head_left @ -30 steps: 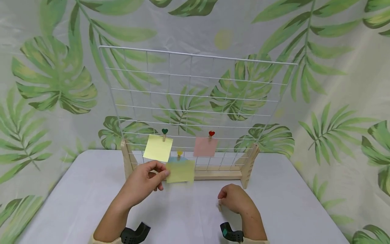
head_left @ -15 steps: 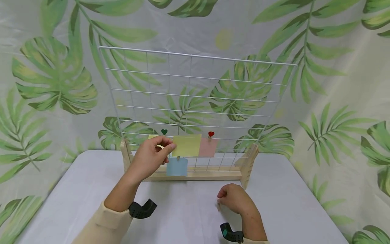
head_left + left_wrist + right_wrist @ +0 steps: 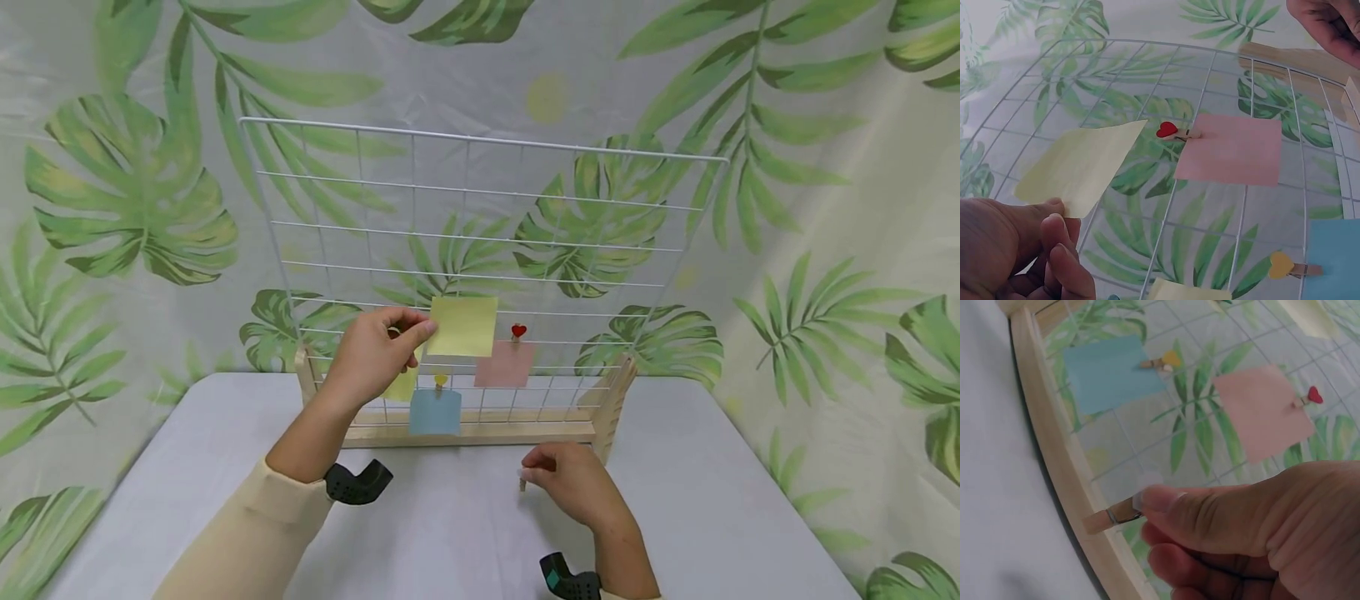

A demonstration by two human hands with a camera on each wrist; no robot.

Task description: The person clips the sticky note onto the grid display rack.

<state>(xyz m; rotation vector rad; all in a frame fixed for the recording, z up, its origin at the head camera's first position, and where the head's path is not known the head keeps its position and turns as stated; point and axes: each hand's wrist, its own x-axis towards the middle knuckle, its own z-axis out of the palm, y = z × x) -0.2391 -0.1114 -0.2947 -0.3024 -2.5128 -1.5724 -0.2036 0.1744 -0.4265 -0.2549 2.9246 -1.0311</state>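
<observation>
My left hand (image 3: 375, 357) pinches a yellow sticky note (image 3: 464, 327) by its left edge, thumb in front. The note is raised before the wire grid (image 3: 467, 136), left of and higher than a pink note (image 3: 504, 367). Low on the right, my right hand (image 3: 573, 483) pinches a small wooden clothespin (image 3: 1100, 521) between thumb and forefinger. Its plain tip and metal spring show in the right wrist view; the other end is hidden by the thumb. A second yellow note (image 3: 403, 383) hangs on the grid, partly covered by my left hand.
The grid stands in a wooden base (image 3: 525, 432) on a white-covered table (image 3: 450, 517). A red heart clothespin (image 3: 518, 331) holds the pink note; a yellow heart clothespin (image 3: 441, 381) holds a blue note (image 3: 435, 414). Behind hangs a leaf-patterned cloth (image 3: 547, 96).
My left hand has lifted the yellow note from in front of the blue note, up and slightly right. My right hand, with the clothespin, has shifted a little left and up.
</observation>
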